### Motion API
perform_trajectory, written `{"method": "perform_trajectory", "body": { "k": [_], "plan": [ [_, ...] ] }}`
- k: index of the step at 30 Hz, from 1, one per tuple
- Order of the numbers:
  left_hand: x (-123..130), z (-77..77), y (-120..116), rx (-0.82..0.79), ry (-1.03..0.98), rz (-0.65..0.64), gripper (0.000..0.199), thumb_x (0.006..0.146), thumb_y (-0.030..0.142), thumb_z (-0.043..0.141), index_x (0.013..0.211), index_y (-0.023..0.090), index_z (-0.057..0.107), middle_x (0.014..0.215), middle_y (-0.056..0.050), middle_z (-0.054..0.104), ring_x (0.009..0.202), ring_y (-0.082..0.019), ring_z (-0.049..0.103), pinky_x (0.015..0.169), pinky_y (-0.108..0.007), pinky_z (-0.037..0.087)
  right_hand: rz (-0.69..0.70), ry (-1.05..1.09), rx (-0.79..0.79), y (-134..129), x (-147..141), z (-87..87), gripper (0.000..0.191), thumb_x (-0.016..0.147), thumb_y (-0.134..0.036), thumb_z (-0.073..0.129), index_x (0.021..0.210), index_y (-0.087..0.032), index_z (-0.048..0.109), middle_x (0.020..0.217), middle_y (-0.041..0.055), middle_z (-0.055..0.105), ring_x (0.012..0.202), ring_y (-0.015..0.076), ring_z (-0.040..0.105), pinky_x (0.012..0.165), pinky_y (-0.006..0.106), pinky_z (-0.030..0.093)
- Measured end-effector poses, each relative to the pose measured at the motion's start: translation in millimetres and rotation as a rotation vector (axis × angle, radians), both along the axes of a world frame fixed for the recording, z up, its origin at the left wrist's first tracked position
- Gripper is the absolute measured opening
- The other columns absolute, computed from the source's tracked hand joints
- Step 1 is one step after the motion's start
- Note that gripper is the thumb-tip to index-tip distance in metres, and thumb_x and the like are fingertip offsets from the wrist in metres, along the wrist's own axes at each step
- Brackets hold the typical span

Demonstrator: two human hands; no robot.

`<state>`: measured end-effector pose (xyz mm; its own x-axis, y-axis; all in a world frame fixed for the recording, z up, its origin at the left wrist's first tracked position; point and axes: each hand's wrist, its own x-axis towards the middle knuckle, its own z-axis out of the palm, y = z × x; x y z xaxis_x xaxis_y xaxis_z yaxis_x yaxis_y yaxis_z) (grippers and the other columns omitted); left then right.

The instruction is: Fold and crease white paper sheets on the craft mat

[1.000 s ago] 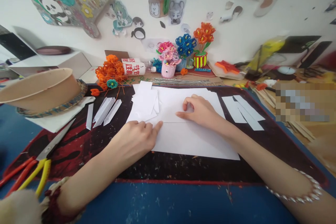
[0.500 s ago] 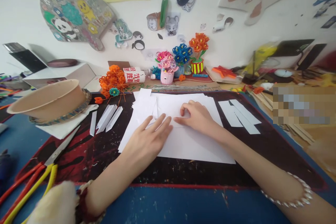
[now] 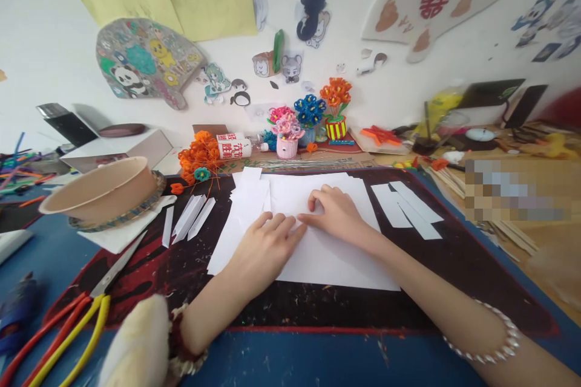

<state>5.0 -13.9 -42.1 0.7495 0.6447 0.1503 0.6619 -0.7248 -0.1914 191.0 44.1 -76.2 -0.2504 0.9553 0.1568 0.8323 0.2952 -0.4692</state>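
My left hand rests on the stack of white paper with its fingers bent and drawn together. Its index fingertip meets the thumb tip of my right hand. My right hand curls its index finger and thumb low over the sheets, pinching at white paper; that piece's edges barely show against the stack. Left of the stack lie several folded white paper strips. Flat cut strips lie to the right. Smaller white pieces sit on the stack's upper left.
Scissors with red and yellow handles lie at the left, near a round tan container. Orange craft flowers, a pink flower pot and a striped pot stand at the back. Thin wooden sticks lie at the right.
The view has tilted upward and shifted slightly left. My left hand's spread fingers have bent and drawn together, its index reaching my right thumb. My right hand keeps nearly the same curled pose.
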Motion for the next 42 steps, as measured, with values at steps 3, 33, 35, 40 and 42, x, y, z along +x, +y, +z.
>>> {"method": "perform_trajectory", "body": {
  "k": [3, 33, 35, 40, 42],
  "plan": [
    [11.2, -2.9, 11.7, -0.178, -0.214, 0.165, 0.017, 0.089, 0.018, 0.050, 0.093, 0.018, 0.066, 0.087, -0.005, 0.068, 0.081, -0.019, 0.061, 0.071, -0.031, 0.045, 0.011, 0.011, -0.001, 1.8, 0.7, -0.9, 0.030, 0.074, -0.050, 0.067, 0.071, -0.022, 0.056, 0.079, 0.0031, 0.055, 0.079, 0.0218, 0.052, 0.065, 0.030, 0.032],
    [8.9, 9.4, 59.7, -1.048, -0.513, 0.595, 0.017, 0.059, 0.028, 0.068, 0.049, 0.015, 0.061, 0.039, 0.001, 0.052, 0.042, -0.010, 0.041, 0.045, -0.024, 0.029, 0.038, 0.030, -0.021, 2.9, 3.4, -1.0, 0.030, 0.075, -0.050, 0.065, 0.069, -0.022, 0.056, 0.078, 0.0023, 0.054, 0.079, 0.0211, 0.053, 0.065, 0.030, 0.032],
    [5.0, 12.9, 58.7, -1.042, -0.509, 0.608, 0.018, 0.058, 0.028, 0.068, 0.048, 0.015, 0.060, 0.038, 0.001, 0.051, 0.042, -0.010, 0.041, 0.046, -0.024, 0.030, 0.041, 0.034, -0.017, 2.8, 3.6, -1.3, 0.031, 0.076, -0.051, 0.064, 0.068, -0.022, 0.056, 0.078, 0.0024, 0.054, 0.079, 0.0212, 0.053, 0.065, 0.030, 0.032],
    [-13.4, 22.3, 56.5, -1.015, -0.469, 0.633, 0.022, 0.060, 0.029, 0.067, 0.046, 0.015, 0.058, 0.039, 0.002, 0.052, 0.041, -0.009, 0.040, 0.046, -0.024, 0.028, 0.045, 0.024, -0.002, 2.1, 3.5, -0.8, 0.029, 0.076, -0.049, 0.065, 0.068, -0.022, 0.057, 0.078, 0.0027, 0.055, 0.078, 0.0211, 0.053, 0.064, 0.030, 0.032],
    [-20.5, 25.3, 55.1, -0.988, -0.446, 0.648, 0.022, 0.061, 0.029, 0.066, 0.046, 0.015, 0.057, 0.040, 0.002, 0.052, 0.042, -0.009, 0.041, 0.046, -0.023, 0.029, 0.046, 0.030, 0.000, 1.3, 3.4, 0.1, 0.028, 0.075, -0.047, 0.066, 0.069, -0.022, 0.057, 0.079, 0.0027, 0.056, 0.077, 0.0207, 0.053, 0.064, 0.030, 0.032]
  ]
}}
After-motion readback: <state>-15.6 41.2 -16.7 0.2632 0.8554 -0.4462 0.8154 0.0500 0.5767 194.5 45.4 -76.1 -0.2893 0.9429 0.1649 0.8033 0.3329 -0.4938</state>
